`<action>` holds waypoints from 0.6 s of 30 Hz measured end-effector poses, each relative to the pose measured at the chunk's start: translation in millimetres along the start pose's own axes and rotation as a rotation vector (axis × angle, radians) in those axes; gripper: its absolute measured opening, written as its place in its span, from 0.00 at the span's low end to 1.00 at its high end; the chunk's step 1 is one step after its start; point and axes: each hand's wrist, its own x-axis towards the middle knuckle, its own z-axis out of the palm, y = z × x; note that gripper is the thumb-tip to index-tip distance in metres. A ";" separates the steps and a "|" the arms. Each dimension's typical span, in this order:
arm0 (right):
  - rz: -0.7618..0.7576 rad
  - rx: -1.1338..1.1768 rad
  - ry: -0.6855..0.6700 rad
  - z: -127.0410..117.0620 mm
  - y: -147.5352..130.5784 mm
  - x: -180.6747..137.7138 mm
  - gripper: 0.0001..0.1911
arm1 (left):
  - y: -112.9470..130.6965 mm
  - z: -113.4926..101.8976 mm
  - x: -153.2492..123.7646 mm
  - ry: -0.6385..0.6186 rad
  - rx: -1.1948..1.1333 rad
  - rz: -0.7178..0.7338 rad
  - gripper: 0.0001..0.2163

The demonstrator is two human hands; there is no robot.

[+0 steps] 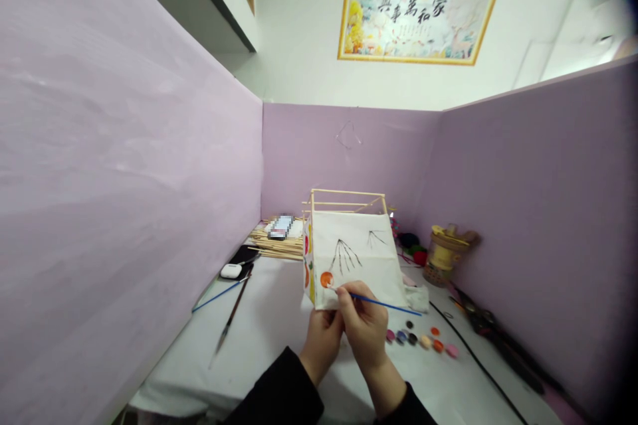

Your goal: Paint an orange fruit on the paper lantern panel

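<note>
My right hand [366, 329] is closed round a thin blue paintbrush [389, 304], its tip at an orange painted disc [326, 279]. That disc lies low on the white face of a box-shaped lantern [366, 272] built on a frame of wooden sticks. Fine black lines fan out in two clusters higher on the same face. Colourful painting shows on the lantern's left side. Below, my left hand [321, 339] grips the lantern's lower edge, with some fingers hidden. Several small paint pots [413, 339] stand to the right of my right hand.
At left lie another blue brush [216, 295], a dark-handled brush [234, 315] and a white earphone case [231, 271]. Wooden sticks [279, 247] bear a phone [280, 227] behind. At right are a yellow-brown container [443, 255], a black cable [473, 355] and purple partitions [538, 212].
</note>
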 end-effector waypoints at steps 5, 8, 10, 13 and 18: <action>-0.014 -0.015 0.003 0.7 -1.1 0.7 0.07 | 3.0 1.4 -0.3 0.015 -0.001 -0.018 0.19; -0.010 -0.018 0.007 0.4 -1.9 0.6 0.07 | 4.1 2.4 -0.5 0.025 -0.018 -0.022 0.20; -0.015 -0.017 0.011 -0.2 -2.1 0.4 0.07 | 4.4 2.9 -0.5 0.019 -0.031 -0.023 0.20; 0.009 -0.005 0.034 -1.1 -1.7 -0.1 0.08 | 5.6 3.4 -0.6 0.011 -0.045 -0.022 0.19; 0.046 -0.025 0.090 -0.7 -0.8 -0.2 0.09 | 8.1 3.4 -0.9 0.032 -0.038 -0.051 0.23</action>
